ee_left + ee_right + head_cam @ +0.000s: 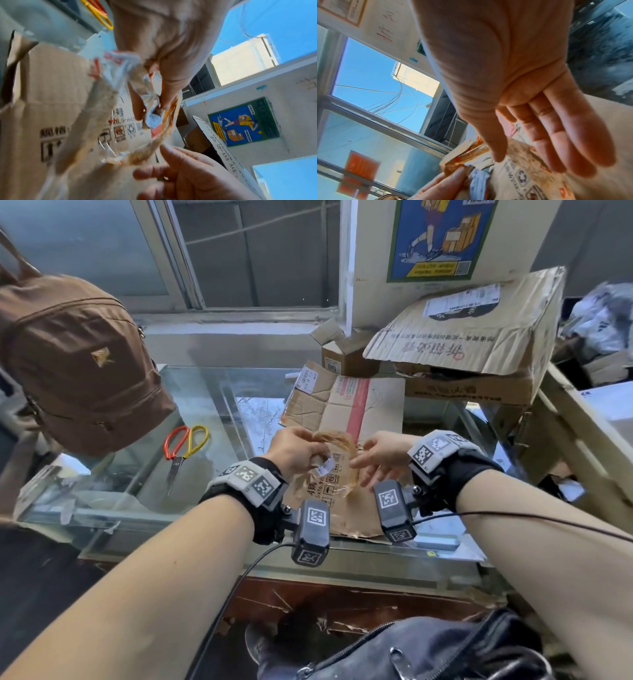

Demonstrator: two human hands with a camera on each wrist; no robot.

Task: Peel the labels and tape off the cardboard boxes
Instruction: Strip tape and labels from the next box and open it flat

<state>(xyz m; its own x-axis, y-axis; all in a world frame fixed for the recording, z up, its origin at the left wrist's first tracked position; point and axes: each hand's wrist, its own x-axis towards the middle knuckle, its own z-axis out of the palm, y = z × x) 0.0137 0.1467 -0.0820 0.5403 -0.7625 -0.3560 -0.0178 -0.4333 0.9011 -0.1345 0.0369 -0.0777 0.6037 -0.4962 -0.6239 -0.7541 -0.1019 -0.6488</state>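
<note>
Tape risk: your left hand [294, 454] pinches the crumpled clear tape strip [109, 108]; your right hand [380, 457], grip wide, leaves the flattened brown cardboard box [356, 419] free to lift.

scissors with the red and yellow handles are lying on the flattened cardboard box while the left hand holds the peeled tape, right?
Not quite: the scissors lie on the glass countertop, left of the flattened cardboard box, as the head view shows. The left hand does hold the peeled tape.
</note>
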